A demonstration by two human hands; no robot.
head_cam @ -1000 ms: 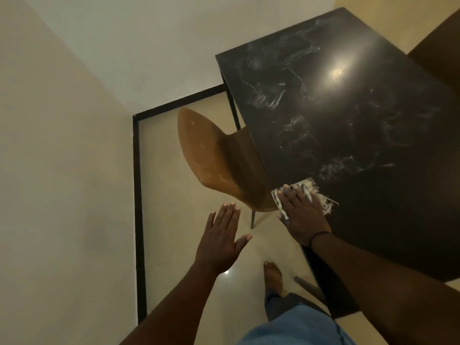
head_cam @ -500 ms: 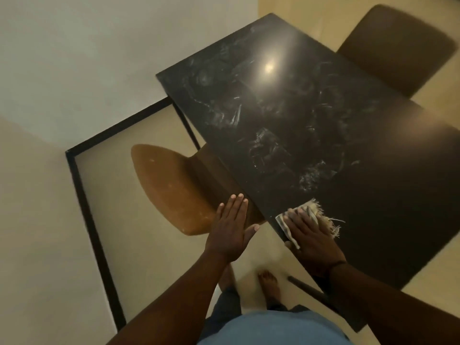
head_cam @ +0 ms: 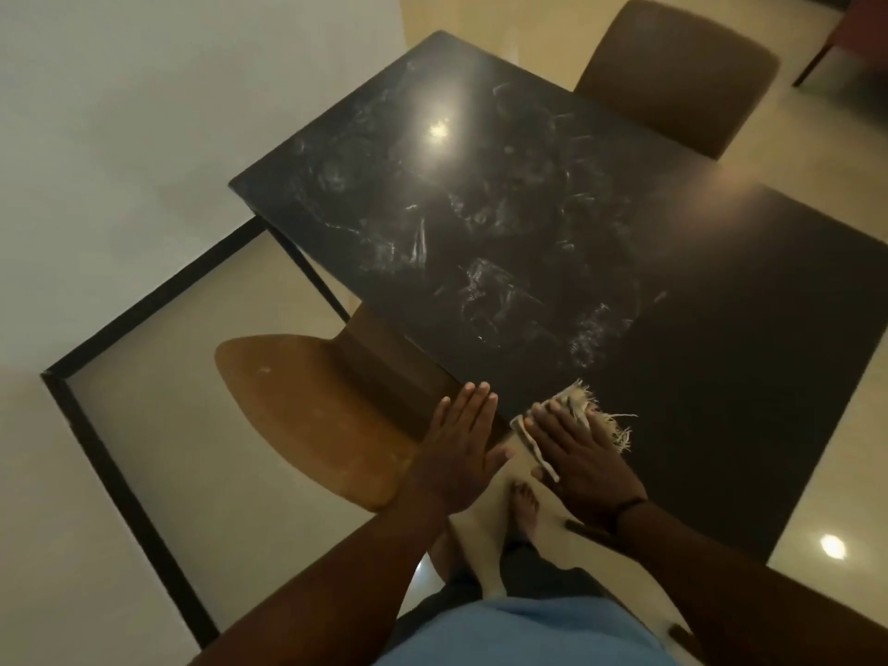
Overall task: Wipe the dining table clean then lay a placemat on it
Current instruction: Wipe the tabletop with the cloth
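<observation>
Black marble table (head_cam: 552, 242) | right hand (head_cam: 576, 454) pressing cloth (head_cam: 584, 408) | beige floor (head_cam: 158, 444)

VIEW: head, single wide-angle camera | POSITION: above the near corner of the tabletop (head_cam: 672, 329) | FACING: forward and steeply down | RANGE: close to both hands, far edge and wall corner distant | OVERLAP: none, one view only

Table top (head_cam: 552, 242): glossy dark marble-look w/ white smears; cloth (head_cam: 584, 413): woven fabric, frayed fringe; chair (head_cam: 307, 406): smooth matt brown; floor (head_cam: 192, 444): glossy tile.
</observation>
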